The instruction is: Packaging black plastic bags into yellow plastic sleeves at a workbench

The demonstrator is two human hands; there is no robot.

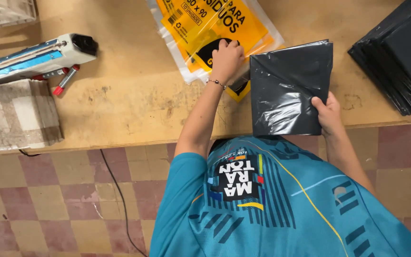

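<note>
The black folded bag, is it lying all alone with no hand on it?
No, the right hand grips the black folded bag at its lower corner.

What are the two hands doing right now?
Left hand: closed, pinching the yellow printed bags.
Right hand: closed, gripping the folded black plastic bag by its edge.

We see a glossy, crinkled black plastic bag pack [288,90], shiny yellow plastic sleeves [200,28], and a scuffed matt wooden surface [129,100].
</note>
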